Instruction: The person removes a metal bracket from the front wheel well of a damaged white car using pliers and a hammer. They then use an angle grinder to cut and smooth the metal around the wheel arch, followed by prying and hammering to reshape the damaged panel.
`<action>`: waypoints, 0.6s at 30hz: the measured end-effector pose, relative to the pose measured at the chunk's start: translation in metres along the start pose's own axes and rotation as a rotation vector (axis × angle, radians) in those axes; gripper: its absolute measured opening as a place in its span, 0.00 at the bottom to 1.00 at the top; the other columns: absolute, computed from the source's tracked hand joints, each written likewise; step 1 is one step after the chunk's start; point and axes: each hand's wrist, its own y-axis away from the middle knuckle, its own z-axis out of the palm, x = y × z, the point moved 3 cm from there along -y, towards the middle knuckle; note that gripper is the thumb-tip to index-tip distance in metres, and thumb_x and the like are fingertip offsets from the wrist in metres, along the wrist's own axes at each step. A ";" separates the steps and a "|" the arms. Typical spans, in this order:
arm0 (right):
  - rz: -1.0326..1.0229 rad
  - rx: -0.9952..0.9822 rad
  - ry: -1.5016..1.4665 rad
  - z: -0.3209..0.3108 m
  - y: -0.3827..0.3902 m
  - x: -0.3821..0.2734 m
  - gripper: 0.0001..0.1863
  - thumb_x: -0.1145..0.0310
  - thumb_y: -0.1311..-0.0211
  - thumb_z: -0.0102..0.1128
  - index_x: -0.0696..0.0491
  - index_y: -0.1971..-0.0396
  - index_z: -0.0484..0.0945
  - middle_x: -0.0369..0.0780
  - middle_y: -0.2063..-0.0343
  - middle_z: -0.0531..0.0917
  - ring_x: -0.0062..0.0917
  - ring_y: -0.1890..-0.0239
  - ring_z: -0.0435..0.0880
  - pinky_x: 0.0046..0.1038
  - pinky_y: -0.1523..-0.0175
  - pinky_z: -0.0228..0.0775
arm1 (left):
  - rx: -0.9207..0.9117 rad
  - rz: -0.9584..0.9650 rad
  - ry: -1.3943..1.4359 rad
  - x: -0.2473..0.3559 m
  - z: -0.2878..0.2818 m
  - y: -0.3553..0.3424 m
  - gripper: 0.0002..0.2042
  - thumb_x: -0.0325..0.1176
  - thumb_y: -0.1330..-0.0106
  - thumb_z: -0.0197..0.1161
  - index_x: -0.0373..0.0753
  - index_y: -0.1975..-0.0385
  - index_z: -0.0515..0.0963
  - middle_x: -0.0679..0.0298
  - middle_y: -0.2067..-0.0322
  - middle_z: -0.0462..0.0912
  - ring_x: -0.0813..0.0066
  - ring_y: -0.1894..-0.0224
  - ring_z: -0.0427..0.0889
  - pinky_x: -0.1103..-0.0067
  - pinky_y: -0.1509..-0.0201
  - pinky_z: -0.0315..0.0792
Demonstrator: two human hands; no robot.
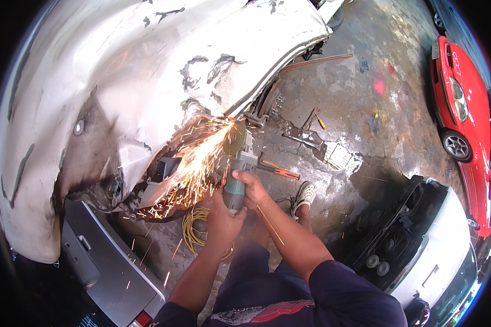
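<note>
Near the centre, a teal angle grinder [234,189] is gripped by both hands, its nine o'clock side by the left hand [222,219], its three o'clock side by the right hand [251,191]. Sparks [202,169] are thrown toward seven o'clock beside a torn white car body [163,71] at eleven o'clock.

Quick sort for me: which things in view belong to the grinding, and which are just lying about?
In use:
angle grinder, gripped by left hand and right hand
damaged white car body, with sparks at its edge

Lying about, apparently:
orange-handled tool
yellow-handled tool
yellow coil, any link to the angle grinder unclear
red car, standing apart
</note>
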 end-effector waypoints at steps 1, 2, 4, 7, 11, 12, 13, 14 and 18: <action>0.004 0.007 -0.011 0.001 0.001 -0.001 0.20 0.61 0.36 0.71 0.59 0.52 0.81 0.44 0.62 0.87 0.32 0.59 0.89 0.38 0.51 0.84 | -0.005 -0.030 0.001 0.000 0.001 0.001 0.41 0.36 0.42 0.80 0.35 0.32 0.63 0.37 0.49 0.84 0.34 0.48 0.86 0.53 0.47 0.79; 0.003 -0.008 -0.002 0.000 0.002 0.001 0.20 0.62 0.36 0.71 0.59 0.52 0.81 0.44 0.62 0.87 0.32 0.59 0.89 0.38 0.50 0.84 | -0.006 -0.066 0.002 0.000 0.001 0.004 0.41 0.36 0.42 0.80 0.35 0.32 0.63 0.37 0.49 0.84 0.34 0.48 0.86 0.53 0.47 0.79; -0.005 -0.035 0.017 -0.003 0.004 0.004 0.19 0.62 0.36 0.72 0.59 0.52 0.81 0.44 0.62 0.87 0.32 0.58 0.89 0.38 0.49 0.83 | 0.001 -0.099 0.016 0.001 0.006 0.011 0.41 0.36 0.42 0.80 0.35 0.32 0.63 0.37 0.50 0.84 0.34 0.48 0.86 0.53 0.47 0.79; 0.051 -0.037 0.062 -0.008 0.020 0.019 0.19 0.63 0.36 0.72 0.59 0.51 0.80 0.43 0.62 0.87 0.32 0.58 0.89 0.38 0.47 0.83 | 0.021 -0.117 0.049 -0.007 0.015 0.038 0.40 0.36 0.42 0.80 0.34 0.32 0.63 0.37 0.51 0.84 0.35 0.49 0.86 0.53 0.47 0.79; 0.073 0.008 0.073 -0.016 0.034 0.028 0.19 0.64 0.36 0.72 0.59 0.51 0.80 0.43 0.62 0.87 0.32 0.58 0.89 0.37 0.47 0.82 | 0.001 -0.117 0.066 -0.022 0.027 0.053 0.40 0.36 0.41 0.80 0.32 0.33 0.64 0.38 0.51 0.85 0.35 0.49 0.86 0.54 0.47 0.79; 0.083 0.009 0.066 -0.017 0.036 0.029 0.18 0.64 0.36 0.72 0.59 0.52 0.80 0.42 0.62 0.87 0.31 0.58 0.89 0.37 0.47 0.82 | -0.001 -0.107 0.067 -0.023 0.028 0.055 0.40 0.36 0.41 0.80 0.32 0.33 0.64 0.37 0.51 0.85 0.35 0.49 0.86 0.54 0.47 0.79; 0.092 0.011 0.059 -0.018 0.038 0.029 0.18 0.64 0.36 0.71 0.59 0.52 0.80 0.42 0.62 0.87 0.31 0.58 0.89 0.36 0.47 0.82 | -0.002 -0.098 0.066 -0.024 0.029 0.055 0.40 0.36 0.41 0.80 0.32 0.33 0.64 0.37 0.51 0.85 0.35 0.49 0.86 0.54 0.47 0.79; 0.081 -0.001 0.071 -0.020 0.038 0.030 0.19 0.63 0.36 0.71 0.59 0.51 0.81 0.43 0.61 0.87 0.31 0.58 0.88 0.37 0.47 0.82 | -0.001 -0.091 0.066 -0.024 0.029 0.056 0.40 0.36 0.41 0.80 0.32 0.33 0.64 0.37 0.51 0.85 0.35 0.49 0.86 0.54 0.47 0.79; 0.053 -0.004 0.106 -0.023 0.036 0.026 0.22 0.61 0.38 0.71 0.59 0.50 0.80 0.43 0.60 0.87 0.32 0.57 0.88 0.38 0.46 0.81 | -0.037 -0.149 0.078 -0.019 0.029 0.053 0.40 0.37 0.41 0.80 0.33 0.33 0.64 0.37 0.51 0.85 0.35 0.48 0.86 0.54 0.46 0.79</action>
